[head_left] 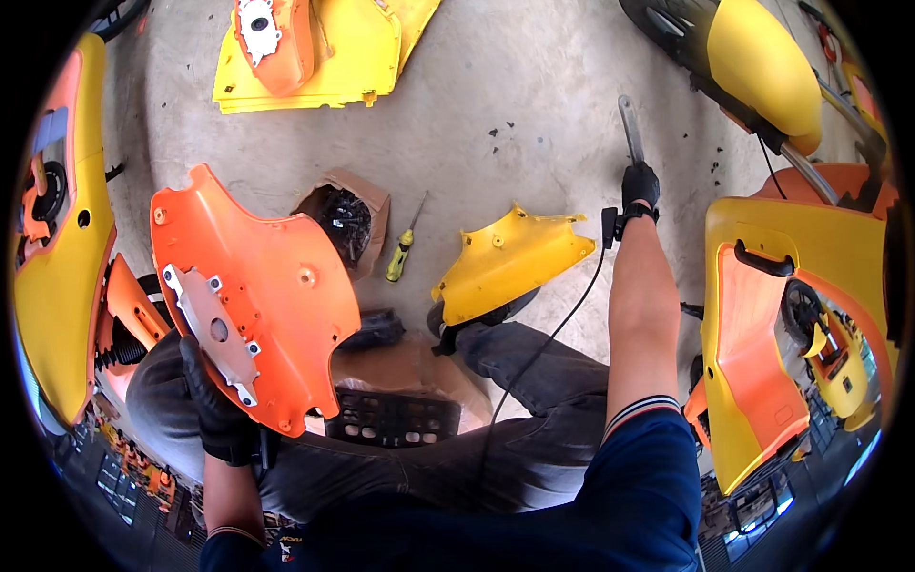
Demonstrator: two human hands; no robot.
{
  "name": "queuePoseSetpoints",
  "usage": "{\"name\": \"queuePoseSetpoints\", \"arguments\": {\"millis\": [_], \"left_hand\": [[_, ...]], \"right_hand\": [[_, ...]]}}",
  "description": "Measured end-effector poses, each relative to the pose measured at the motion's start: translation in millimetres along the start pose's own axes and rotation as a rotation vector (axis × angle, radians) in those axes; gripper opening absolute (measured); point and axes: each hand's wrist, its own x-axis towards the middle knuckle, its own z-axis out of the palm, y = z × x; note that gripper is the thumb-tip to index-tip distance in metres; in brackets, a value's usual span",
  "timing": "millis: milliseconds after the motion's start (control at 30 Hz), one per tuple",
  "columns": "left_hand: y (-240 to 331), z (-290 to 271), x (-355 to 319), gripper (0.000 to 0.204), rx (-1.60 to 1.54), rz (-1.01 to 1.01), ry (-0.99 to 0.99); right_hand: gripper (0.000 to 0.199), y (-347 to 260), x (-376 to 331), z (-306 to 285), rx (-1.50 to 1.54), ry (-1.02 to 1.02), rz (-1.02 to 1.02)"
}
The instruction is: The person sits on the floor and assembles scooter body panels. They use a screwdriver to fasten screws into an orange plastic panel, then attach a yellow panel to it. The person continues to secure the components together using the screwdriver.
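Note:
My left hand (212, 405), in a black glove, is closed on the lower left edge of a curved orange plastic panel (286, 272). The panel is tilted above my left leg, and a pale metal bracket (205, 315) is fixed on its face. My right hand (640, 185), also gloved in black, reaches forward over the floor at the right. Its fingers are wrapped round a flat metal bar (630, 126) that points away from me and has a rounded far end. Between the hands, a yellow-handled screwdriver (400, 257) lies on the floor.
A cardboard box (376, 205) of small dark parts stands beside the orange panel. A yellow panel (510, 257) sits past my right knee, and more yellow panels (357, 52) lie farther off. Yellow-orange vehicle bodies (734, 372) flank me. A black cable (562, 324) hangs from my right wrist.

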Motion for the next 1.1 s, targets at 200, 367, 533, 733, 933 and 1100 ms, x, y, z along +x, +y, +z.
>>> {"name": "queuePoseSetpoints", "arguments": {"millis": [200,367,533,733,933,1100], "left_hand": [[-0.9,11.8,1.3,0.066,0.143,0.057,0.112],[1.5,1.3,-1.0,0.067,0.187,0.038,0.169],[-0.5,17.9,-1.8,0.069,0.172,0.020,0.192],[-0.1,17.4,-2.0,0.068,0.177,0.048,0.328],[9.6,-3.2,-3.9,0.066,0.155,-0.084,0.049],[9.2,-8.3,-3.4,0.067,0.150,-0.073,0.104]], "right_hand": [[0.024,-8.4,-8.1,-8.0,-0.033,0.109,-0.064],[0.020,-23.6,-15.4,-17.2,-0.185,0.066,-0.196],[0.022,-22.1,-5.5,-9.1,-0.297,0.064,-0.203],[0.025,0.3,2.9,-7.9,-0.187,0.116,-0.230],[0.025,12.8,7.9,-5.4,-0.066,0.140,-0.247],[0.014,2.4,12.3,5.9,-0.069,0.166,-0.265]]}}
